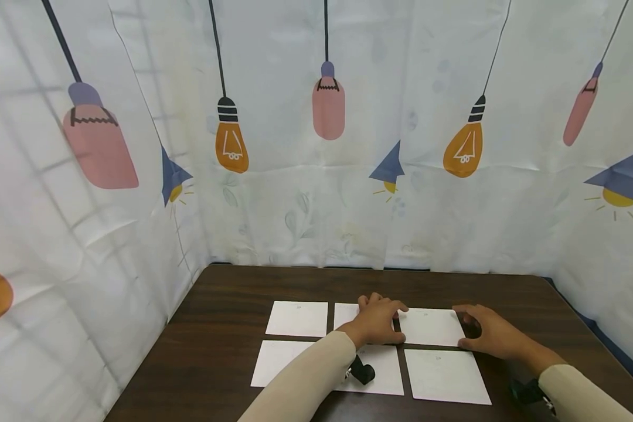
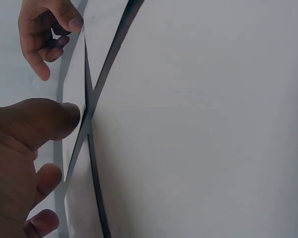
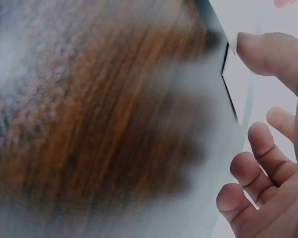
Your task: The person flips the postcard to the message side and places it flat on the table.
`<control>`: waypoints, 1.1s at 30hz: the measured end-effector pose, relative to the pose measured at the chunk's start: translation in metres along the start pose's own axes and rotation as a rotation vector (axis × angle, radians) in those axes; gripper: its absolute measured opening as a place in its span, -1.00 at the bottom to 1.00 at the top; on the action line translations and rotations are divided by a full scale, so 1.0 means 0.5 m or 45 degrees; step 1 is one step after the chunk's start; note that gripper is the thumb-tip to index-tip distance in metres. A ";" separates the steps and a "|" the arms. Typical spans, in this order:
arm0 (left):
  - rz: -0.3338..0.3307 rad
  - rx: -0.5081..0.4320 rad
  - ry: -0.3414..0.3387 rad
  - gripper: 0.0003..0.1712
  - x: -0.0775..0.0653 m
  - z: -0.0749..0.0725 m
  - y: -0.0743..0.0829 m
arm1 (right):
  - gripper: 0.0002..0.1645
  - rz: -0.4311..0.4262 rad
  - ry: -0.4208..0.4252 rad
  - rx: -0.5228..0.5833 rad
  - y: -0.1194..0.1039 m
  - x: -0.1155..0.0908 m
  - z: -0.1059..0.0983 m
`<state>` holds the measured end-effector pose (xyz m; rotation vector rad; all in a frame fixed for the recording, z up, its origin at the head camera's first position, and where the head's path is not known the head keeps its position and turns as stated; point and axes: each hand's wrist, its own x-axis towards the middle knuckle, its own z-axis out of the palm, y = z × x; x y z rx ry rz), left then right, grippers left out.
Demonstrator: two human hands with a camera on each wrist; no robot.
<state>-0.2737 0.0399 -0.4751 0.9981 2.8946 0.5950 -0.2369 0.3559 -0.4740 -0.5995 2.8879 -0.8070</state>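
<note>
Six-sheet rows aside, the white sheet [image 1: 429, 327] at the back right lies between both hands. My left hand [image 1: 377, 322] is at its left edge, thumb and forefinger spread near the corners, and partly covers the back middle sheet [image 1: 344, 313]. At the right edge, my right hand [image 1: 493, 334] has its thumb by the near corner and forefinger by the far one. In the right wrist view the right thumb [image 3: 258, 52] touches a sheet corner; the other fingers are loosely bent. The left thumb [image 2: 59, 119] meets a sheet edge in the left wrist view.
More white sheets lie in two rows on the dark wooden table [image 1: 216, 328]: one back left [image 1: 298, 319], and front left [image 1: 276, 360], front middle [image 1: 382, 372] and front right [image 1: 445, 375]. Narrow gaps separate them. A lamp-patterned curtain [image 1: 279, 205] hangs behind.
</note>
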 end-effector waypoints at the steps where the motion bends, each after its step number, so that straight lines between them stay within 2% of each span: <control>1: 0.002 -0.014 0.000 -0.34 0.000 -0.001 -0.002 | 0.05 0.005 0.010 -0.001 -0.001 -0.001 -0.001; 6: 0.035 -0.063 0.040 -0.39 -0.006 -0.014 -0.010 | 0.02 0.000 0.087 -0.041 -0.011 0.000 -0.004; 10: 0.063 -0.075 0.078 -0.41 -0.016 -0.028 -0.023 | 0.08 -0.017 0.179 -0.081 -0.022 0.004 -0.011; 16: 0.068 0.005 0.122 -0.38 -0.040 -0.067 -0.047 | 0.05 -0.042 0.295 -0.186 -0.039 0.011 -0.025; 23: 0.018 0.110 0.174 -0.37 -0.075 -0.106 -0.087 | 0.07 0.025 0.269 -0.291 -0.047 0.014 -0.042; 33: -0.025 0.177 0.230 -0.36 -0.113 -0.145 -0.141 | 0.09 0.024 0.269 -0.403 -0.055 0.017 -0.053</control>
